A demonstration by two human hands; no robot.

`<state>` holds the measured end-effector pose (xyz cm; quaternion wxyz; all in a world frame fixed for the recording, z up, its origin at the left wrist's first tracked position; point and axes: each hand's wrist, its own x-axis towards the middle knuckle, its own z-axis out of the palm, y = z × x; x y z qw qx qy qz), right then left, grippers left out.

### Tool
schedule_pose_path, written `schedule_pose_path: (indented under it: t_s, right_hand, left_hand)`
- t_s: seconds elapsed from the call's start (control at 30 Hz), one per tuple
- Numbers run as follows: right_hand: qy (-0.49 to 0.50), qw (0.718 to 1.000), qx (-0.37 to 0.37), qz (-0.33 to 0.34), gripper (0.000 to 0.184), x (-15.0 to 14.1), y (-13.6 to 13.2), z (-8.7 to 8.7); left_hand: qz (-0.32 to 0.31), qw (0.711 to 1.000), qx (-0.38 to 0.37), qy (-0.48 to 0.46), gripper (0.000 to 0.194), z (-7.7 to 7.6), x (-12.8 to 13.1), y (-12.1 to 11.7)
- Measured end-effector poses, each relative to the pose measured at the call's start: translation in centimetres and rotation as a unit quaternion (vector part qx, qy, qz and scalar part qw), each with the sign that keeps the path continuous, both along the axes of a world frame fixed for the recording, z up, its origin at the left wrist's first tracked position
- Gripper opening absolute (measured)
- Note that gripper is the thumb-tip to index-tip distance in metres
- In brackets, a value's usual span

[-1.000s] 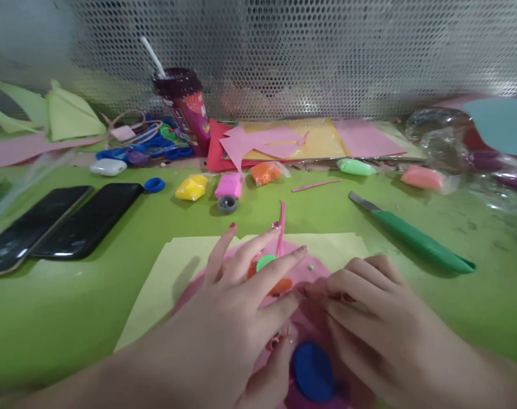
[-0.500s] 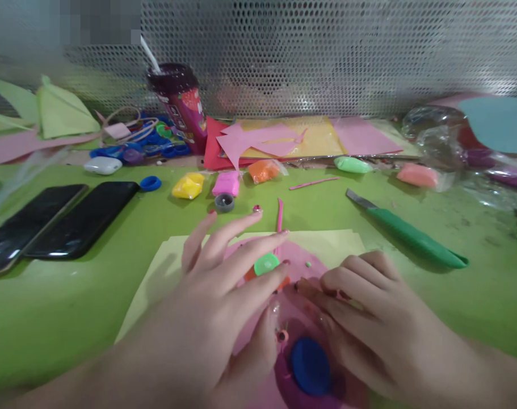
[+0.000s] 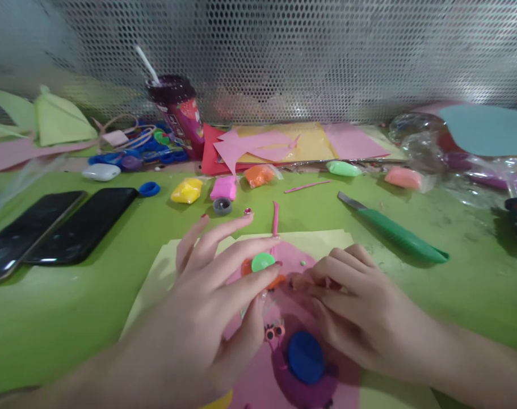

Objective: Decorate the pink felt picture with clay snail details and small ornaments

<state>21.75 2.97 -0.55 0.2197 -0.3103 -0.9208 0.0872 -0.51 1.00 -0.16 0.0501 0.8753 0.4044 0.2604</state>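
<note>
On a pink paper sheet (image 3: 258, 386) lies a purple clay snail-like figure (image 3: 286, 378) with a round blue disc (image 3: 305, 358) on its back and two stalked pink eyes (image 3: 274, 332). Farther up is an orange clay piece (image 3: 279, 282) with a bright green disc (image 3: 263, 262). My left hand (image 3: 211, 301) reaches over the paper, fingers spread, its index fingertip by the green disc and orange clay. Just right of the orange clay, my right hand (image 3: 360, 301) is closed in a pinch low over the paper. Whatever its fingertips hold is hidden.
Beyond the hands are a pink clay tool (image 3: 276, 218), a green-handled knife (image 3: 403, 234) and packets of yellow (image 3: 186, 191), pink (image 3: 223, 188) and orange clay (image 3: 259, 175). Two phones (image 3: 83, 227) lie left. A drink cup (image 3: 179, 116) stands before a perforated metal panel (image 3: 284, 62).
The camera view has shifted slightly. Both eyes of the purple figure now show beside my left thumb, where one showed before. Both hands keep nearly the same pose.
</note>
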Motion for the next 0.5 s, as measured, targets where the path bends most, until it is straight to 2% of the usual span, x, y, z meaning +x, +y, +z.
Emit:
schedule_pose_path:
  t_s: [0.2,0.5]
  right_hand:
    - [0.008,1.000,0.028,0.012,0.024,0.09,0.04,0.36]
    - [-0.027,0.999,0.031,0.023,0.022,0.00,-0.16,-0.25]
  left_hand:
    - [0.021,1.000,0.006,-0.008,0.033,0.05,0.30,0.02]
    - [0.029,0.999,0.015,0.014,0.028,0.35,0.46,0.20]
